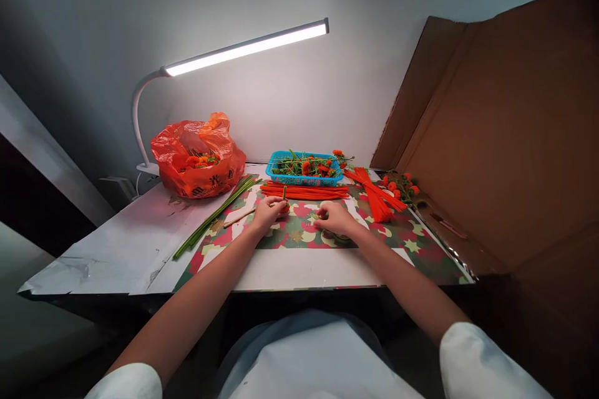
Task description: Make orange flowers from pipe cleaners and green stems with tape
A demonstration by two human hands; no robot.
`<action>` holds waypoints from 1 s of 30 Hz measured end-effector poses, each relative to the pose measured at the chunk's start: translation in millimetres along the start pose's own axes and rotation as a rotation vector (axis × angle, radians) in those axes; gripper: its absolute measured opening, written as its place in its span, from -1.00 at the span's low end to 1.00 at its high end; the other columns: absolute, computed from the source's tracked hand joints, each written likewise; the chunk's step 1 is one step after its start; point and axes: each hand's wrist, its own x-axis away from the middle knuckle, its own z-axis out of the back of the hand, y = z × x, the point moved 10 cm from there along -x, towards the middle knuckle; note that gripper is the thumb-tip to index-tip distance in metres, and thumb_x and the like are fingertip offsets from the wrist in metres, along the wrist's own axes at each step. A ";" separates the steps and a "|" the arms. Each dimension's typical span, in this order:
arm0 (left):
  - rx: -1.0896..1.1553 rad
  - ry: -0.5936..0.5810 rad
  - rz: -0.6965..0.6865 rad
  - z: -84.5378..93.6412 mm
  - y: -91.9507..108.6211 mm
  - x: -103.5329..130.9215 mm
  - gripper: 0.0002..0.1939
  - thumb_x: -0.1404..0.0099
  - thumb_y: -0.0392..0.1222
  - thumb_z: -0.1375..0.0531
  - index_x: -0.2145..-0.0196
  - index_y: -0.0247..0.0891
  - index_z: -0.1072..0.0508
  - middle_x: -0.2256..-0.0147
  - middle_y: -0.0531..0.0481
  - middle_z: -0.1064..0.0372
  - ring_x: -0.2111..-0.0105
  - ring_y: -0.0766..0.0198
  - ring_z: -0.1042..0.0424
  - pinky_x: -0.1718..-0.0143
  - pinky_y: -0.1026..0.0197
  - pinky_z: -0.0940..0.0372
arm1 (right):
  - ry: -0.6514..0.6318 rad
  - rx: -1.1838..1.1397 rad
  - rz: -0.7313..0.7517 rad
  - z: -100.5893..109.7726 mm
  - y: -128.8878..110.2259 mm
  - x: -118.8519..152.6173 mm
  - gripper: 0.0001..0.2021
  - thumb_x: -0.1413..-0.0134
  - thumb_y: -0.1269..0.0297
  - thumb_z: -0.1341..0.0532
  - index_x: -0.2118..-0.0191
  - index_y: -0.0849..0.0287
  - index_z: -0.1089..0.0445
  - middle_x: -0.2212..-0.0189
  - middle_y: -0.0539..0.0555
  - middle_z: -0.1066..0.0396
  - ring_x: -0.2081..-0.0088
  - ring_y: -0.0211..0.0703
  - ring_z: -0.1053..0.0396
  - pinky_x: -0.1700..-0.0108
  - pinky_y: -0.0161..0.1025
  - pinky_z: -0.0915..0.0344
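Note:
My left hand [269,214] is closed round a small orange flower with a short green stem [284,192] pointing up; most of the flower head is hidden by the fingers. To its right, my right hand [335,218] is held with curled fingers low over the patterned mat [299,235]. Whatever its fingertips grip is too small to make out, and a dark round thing under the palm is mostly covered. Just beyond both hands lies a row of fuzzy red-orange stems [309,192]. A thin wooden stick [239,218] rests beside my left hand.
A blue basket [304,181] of orange flowers stands at the back. Left are a red plastic bag [199,159] with flowers, long green stems [213,221] and a lit lamp [248,48]. A tied red-orange bundle [377,195], more flowers [401,187] and a cardboard wall [505,124] are right.

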 end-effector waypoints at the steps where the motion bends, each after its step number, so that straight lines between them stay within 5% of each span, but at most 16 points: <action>1: -0.007 -0.007 0.009 -0.7 -1.1 0.1 -0.80 0.10 -0.23 -0.32 0.48 -0.33 -0.43 0.56 0.02 -0.41 0.55 0.31 -0.42 0.47 0.25 -0.41 | -0.039 -0.021 -0.002 -9.3 -1.7 -6.2 -0.94 0.17 0.38 -0.29 0.46 0.23 -0.45 0.43 0.08 -0.49 0.41 -0.22 -0.38 0.40 -0.36 -0.23; 5: -0.017 -0.035 0.021 -3.8 -3.7 0.0 -0.79 0.10 -0.23 -0.33 0.45 -0.33 -0.44 0.55 0.01 -0.42 0.55 0.32 -0.43 0.49 0.28 -0.40 | -0.185 -0.292 0.035 -24.3 -5.7 -9.7 -0.92 0.11 0.37 -0.26 0.47 0.28 -0.45 0.51 0.08 -0.48 0.45 -0.24 -0.39 0.42 -0.36 -0.25; 10: -0.016 -0.065 0.033 -6.7 -5.1 1.5 -0.75 0.12 -0.21 -0.35 0.44 -0.34 -0.44 0.55 0.01 -0.42 0.56 0.33 -0.43 0.48 0.27 -0.40 | -0.215 -0.549 0.083 7.0 -0.7 0.2 -0.68 0.08 0.18 -0.27 0.19 0.26 -0.44 0.27 0.13 -0.49 0.28 -0.22 -0.42 0.30 -0.35 -0.31; 12: -0.014 -0.067 0.036 -6.5 -5.3 1.9 -0.74 0.12 -0.21 -0.35 0.44 -0.33 -0.44 0.54 0.01 -0.42 0.54 0.32 -0.43 0.48 0.27 -0.40 | -0.196 -0.499 0.082 20.3 5.0 2.4 -0.67 0.10 0.20 -0.28 0.18 0.25 -0.44 0.24 0.13 -0.48 0.28 -0.23 -0.41 0.31 -0.34 -0.31; 18: -0.007 -0.073 0.041 -6.1 -6.9 0.4 -0.71 0.14 -0.19 -0.36 0.43 -0.35 -0.45 0.53 -0.01 -0.42 0.51 0.29 -0.45 0.44 0.24 -0.41 | -0.355 0.013 0.088 7.9 13.0 21.3 -0.82 0.26 0.46 -0.27 0.38 0.21 -0.48 0.46 0.02 -0.44 0.43 -0.25 -0.34 0.46 -0.38 -0.20; 21: -0.022 -0.080 0.043 -6.5 -7.5 -0.4 -0.71 0.12 -0.18 -0.35 0.42 -0.35 -0.45 0.53 0.00 -0.42 0.51 0.29 -0.45 0.42 0.23 -0.41 | -0.270 0.073 0.145 16.7 4.7 25.4 -0.92 0.19 0.44 -0.23 0.45 0.22 -0.43 0.48 0.03 -0.43 0.44 -0.24 -0.33 0.45 -0.37 -0.19; 26: -0.030 -0.087 0.043 -7.2 -7.9 -0.7 -0.72 0.11 -0.18 -0.35 0.42 -0.35 -0.44 0.53 0.01 -0.42 0.51 0.30 -0.44 0.42 0.23 -0.42 | 0.104 -0.085 0.281 65.7 -15.4 28.1 -0.94 0.17 0.46 -0.19 0.46 0.19 -0.36 0.43 0.03 -0.44 0.38 -0.21 -0.37 0.34 -0.32 -0.26; 30: -0.024 -0.076 0.030 -6.2 -6.8 -0.5 -0.70 0.13 -0.17 -0.36 0.42 -0.35 -0.44 0.53 0.01 -0.42 0.51 0.30 -0.44 0.44 0.24 -0.42 | 0.192 -0.194 0.414 61.6 -19.9 46.6 -0.91 0.15 0.49 -0.18 0.54 0.17 -0.33 0.42 0.03 -0.45 0.30 -0.17 -0.40 0.23 -0.28 -0.28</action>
